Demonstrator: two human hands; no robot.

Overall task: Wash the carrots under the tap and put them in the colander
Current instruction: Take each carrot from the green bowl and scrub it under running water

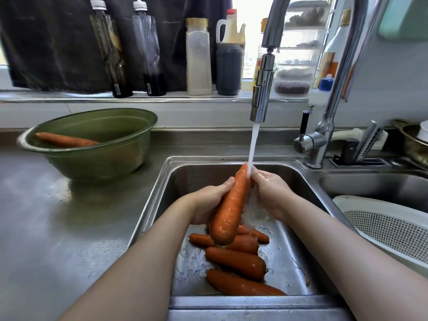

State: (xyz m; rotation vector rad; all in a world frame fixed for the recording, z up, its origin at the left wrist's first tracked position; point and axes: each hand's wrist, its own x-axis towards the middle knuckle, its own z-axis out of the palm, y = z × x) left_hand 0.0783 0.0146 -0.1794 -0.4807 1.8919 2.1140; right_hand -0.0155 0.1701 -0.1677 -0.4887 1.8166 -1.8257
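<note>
A large orange carrot (230, 207) stands tilted over the sink (301, 262), its tip under the running stream from the tap (262, 89). My left hand (208, 201) grips its lower left side. My right hand (269, 193) is cupped against its upper right side, wet from the water; its fingers are hidden behind the carrot. Several more carrots (236, 260) lie on the sink bottom below. The white colander (389, 230) sits in the right basin and no carrot shows in it. One carrot (64, 140) lies in the green bowl (92, 163) on the left counter.
Bottles and jars (199, 56) line the windowsill behind the sink. A knife block (361, 151) and stacked dishes (416, 140) stand at the far right. The steel counter (58, 228) stretches out left of the sink.
</note>
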